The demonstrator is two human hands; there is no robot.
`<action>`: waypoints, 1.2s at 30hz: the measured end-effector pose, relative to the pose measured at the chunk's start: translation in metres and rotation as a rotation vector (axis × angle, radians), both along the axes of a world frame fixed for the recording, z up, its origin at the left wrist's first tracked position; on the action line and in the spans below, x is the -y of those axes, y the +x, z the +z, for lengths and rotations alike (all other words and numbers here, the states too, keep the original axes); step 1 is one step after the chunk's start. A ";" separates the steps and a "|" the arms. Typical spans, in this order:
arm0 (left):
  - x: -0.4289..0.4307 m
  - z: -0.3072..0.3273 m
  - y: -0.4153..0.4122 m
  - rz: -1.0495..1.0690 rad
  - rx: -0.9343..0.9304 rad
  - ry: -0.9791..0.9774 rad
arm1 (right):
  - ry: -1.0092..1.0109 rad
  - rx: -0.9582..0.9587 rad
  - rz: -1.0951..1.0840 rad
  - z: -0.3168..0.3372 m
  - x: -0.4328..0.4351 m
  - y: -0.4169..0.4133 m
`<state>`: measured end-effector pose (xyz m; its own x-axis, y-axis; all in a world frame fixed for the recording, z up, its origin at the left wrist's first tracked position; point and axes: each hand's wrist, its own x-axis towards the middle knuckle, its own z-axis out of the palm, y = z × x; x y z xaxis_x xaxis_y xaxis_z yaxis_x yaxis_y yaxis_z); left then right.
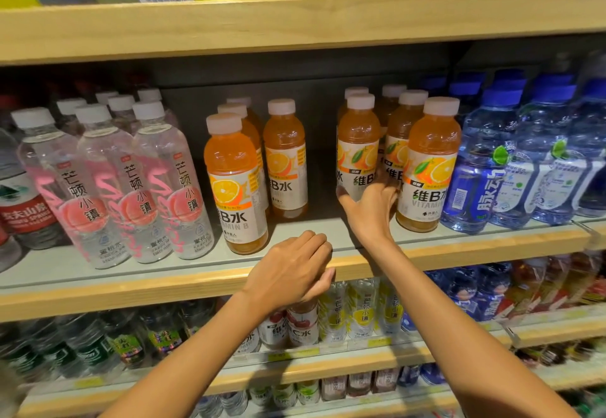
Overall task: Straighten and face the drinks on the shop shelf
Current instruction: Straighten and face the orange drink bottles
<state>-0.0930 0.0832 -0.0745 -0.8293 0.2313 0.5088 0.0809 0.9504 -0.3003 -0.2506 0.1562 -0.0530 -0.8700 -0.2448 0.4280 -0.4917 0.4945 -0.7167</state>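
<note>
**Right hand on an orange bottle, a gap waiting in the front row**

At the far left of the middle shelf the peach water bottles (147,188) stand in a close row near the front, labels outward.

Next comes the front-left orange bottle (236,188), upright near the front of the shelf, its label turned a little to the left. Just right of it the set-back orange bottle (285,161) stands farther in, so this part of the row is uneven.

The left hand (292,270) rests on the shelf edge (131,296) below the open gap. Its fingers are curled together over the wooden lip, with the thumb against the front face.

Right of the gap, the right hand (370,211) grips the held orange bottle (359,152) low on its label, thumb on the left side and fingers wrapped round the right. The bottle stands upright on the shelf, behind the front line. The front-right orange bottle (429,171) is nearer the edge, close to the blue water bottles (475,171) on its right.

The step in hand looks like facing the orange drinks. The next move likely calls for sliding the held bottle nearer to line up with its front neighbours, then turning it so the label faces squarely out, without knocking the bottles beside it.
</note>
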 end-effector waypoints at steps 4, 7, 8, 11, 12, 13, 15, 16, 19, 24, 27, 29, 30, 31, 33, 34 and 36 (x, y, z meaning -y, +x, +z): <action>0.000 -0.001 0.000 0.007 0.002 -0.008 | -0.072 0.050 0.131 -0.001 0.007 -0.015; 0.000 -0.001 0.000 0.013 0.002 -0.004 | -0.147 0.027 0.125 -0.002 0.011 -0.016; -0.001 0.000 0.000 0.014 0.003 -0.003 | -0.165 0.020 0.114 -0.003 0.012 -0.016; 0.000 -0.001 0.000 0.009 0.000 0.003 | -0.219 0.072 0.159 -0.003 0.017 -0.018; 0.000 -0.001 0.000 0.009 -0.005 0.002 | -0.252 0.105 0.185 -0.003 0.019 -0.019; 0.000 -0.001 0.000 0.010 -0.007 0.001 | -0.285 0.128 0.196 -0.003 0.018 -0.018; -0.001 0.001 0.000 0.015 -0.002 0.006 | -0.316 0.115 0.180 -0.003 0.015 -0.016; -0.001 0.001 0.001 0.018 0.005 0.012 | -0.313 0.086 0.173 -0.003 0.011 -0.015; 0.000 0.003 0.003 0.024 0.042 0.084 | -0.275 0.028 0.204 0.000 -0.002 -0.008; -0.006 0.013 0.005 0.095 -0.099 0.638 | -0.317 0.036 0.279 0.018 -0.027 0.011; -0.012 0.040 0.000 0.013 -0.248 1.155 | -0.322 0.036 0.400 0.026 -0.044 0.028; -0.018 0.065 -0.005 -0.084 -0.286 1.455 | -0.302 0.053 0.485 0.026 -0.054 0.040; -0.022 0.077 -0.008 -0.132 -0.292 1.552 | -0.290 0.063 0.520 0.025 -0.057 0.047; -0.026 0.088 -0.009 -0.180 -0.284 1.627 | -0.283 0.078 0.551 0.024 -0.059 0.055; -0.035 0.103 -0.010 -0.243 -0.254 1.728 | -0.281 0.108 0.592 0.021 -0.061 0.070; -0.039 0.106 -0.010 -0.247 -0.247 1.757 | -0.278 0.117 0.599 0.019 -0.061 0.077; -0.046 0.108 -0.009 -0.199 -0.277 1.769 | -0.269 0.122 0.602 0.015 -0.059 0.087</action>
<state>-0.1024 0.1289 0.0331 -0.7164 -0.6078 0.3426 0.3513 0.1099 0.9298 -0.1635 0.2156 -0.0376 -0.6610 -0.6011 0.4492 -0.5334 -0.0447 -0.8447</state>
